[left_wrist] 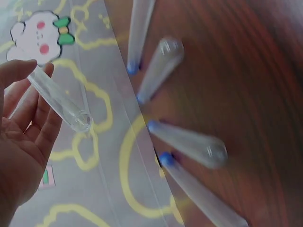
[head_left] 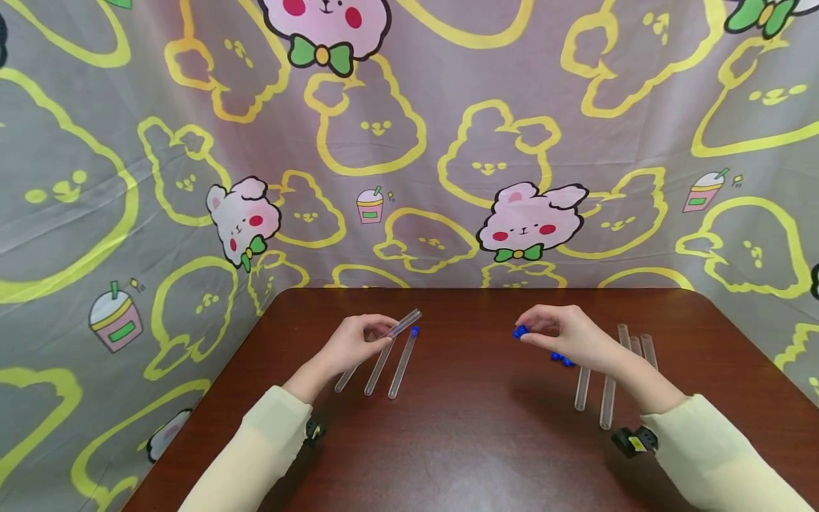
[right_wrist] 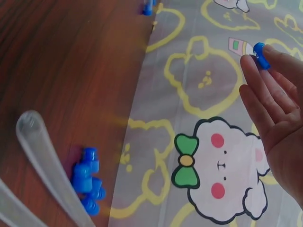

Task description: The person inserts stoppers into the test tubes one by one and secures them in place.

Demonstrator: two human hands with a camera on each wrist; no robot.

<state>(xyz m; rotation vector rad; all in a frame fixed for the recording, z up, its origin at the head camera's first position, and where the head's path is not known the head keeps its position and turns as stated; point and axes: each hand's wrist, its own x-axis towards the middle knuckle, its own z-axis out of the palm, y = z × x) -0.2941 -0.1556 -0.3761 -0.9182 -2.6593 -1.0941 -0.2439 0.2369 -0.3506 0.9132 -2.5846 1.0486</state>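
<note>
My left hand (head_left: 350, 343) is raised over the left part of the table and pinches a clear test tube (left_wrist: 60, 100) between thumb and fingers. The tube's rounded bottom points back toward the wrist camera, and its other end slants up and to the right in the head view. On the right, my right hand (head_left: 568, 331) pinches a small blue cap (right_wrist: 260, 56) at its fingertips. Below the left hand lie several test tubes (head_left: 403, 364) with blue caps on their far ends. Loose blue caps (right_wrist: 83, 177) sit in a small cluster under the right hand.
Several test tubes (head_left: 608, 402) lie on the right side, partly hidden by the right forearm. The brown table (head_left: 448, 455) ends at a patterned curtain (head_left: 441, 142) at the back and sides. Each wrist carries a small black camera (head_left: 635, 441).
</note>
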